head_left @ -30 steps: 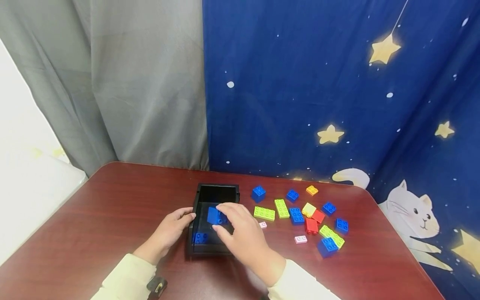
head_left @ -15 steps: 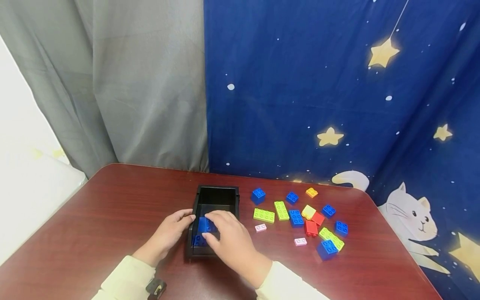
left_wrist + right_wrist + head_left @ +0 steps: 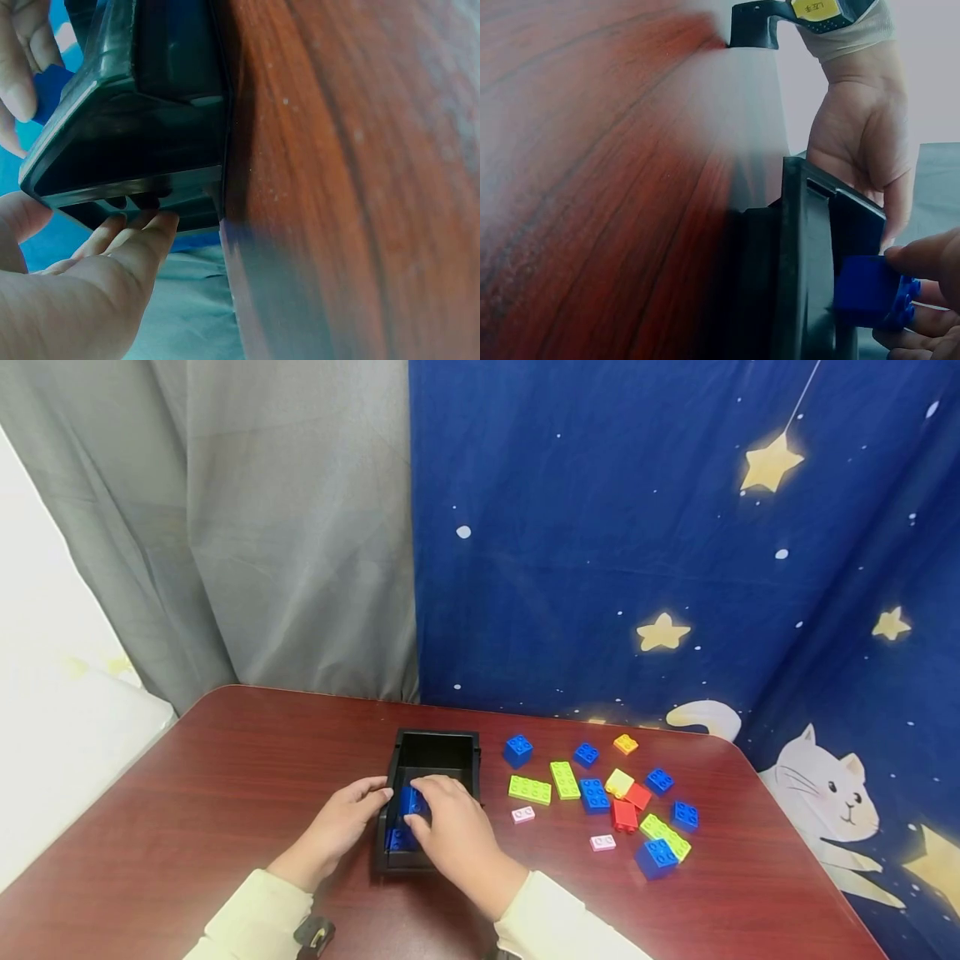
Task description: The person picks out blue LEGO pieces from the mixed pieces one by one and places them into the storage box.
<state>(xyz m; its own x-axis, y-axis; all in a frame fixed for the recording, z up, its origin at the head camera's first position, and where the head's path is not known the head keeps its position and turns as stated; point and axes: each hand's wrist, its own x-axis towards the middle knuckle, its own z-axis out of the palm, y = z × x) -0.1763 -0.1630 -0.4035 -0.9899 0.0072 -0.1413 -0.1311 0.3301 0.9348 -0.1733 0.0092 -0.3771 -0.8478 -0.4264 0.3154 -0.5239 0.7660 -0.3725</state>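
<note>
A black plastic box (image 3: pixel 435 748) stands on the table. At its left wall, my left hand (image 3: pixel 337 827) grips the side, thumb at the rim and fingers against the outside, as the left wrist view shows of the hand (image 3: pixel 97 292). Inside the box, my right hand (image 3: pixel 465 847) pinches a blue building brick (image 3: pixel 408 802) between thumb and fingers. In the right wrist view this brick (image 3: pixel 870 289) lies on its side, its studs facing the fingers. Another blue brick (image 3: pixel 400 839) sits in the box's near left corner, partly hidden by the wall.
Several loose bricks lie right of the box: blue (image 3: pixel 594 796), lime green (image 3: pixel 529 789), red (image 3: pixel 624 816), yellow (image 3: pixel 619 782), orange (image 3: pixel 626 743) and pink (image 3: pixel 602 842). One blue brick (image 3: pixel 657 858) rests against a lime green one (image 3: pixel 667 836). Curtains (image 3: pixel 300 527) hang behind the table.
My right hand has moved left and lowered the blue brick into the box, beside the left wall and behind the other blue brick. My left hand has stayed on the box.
</note>
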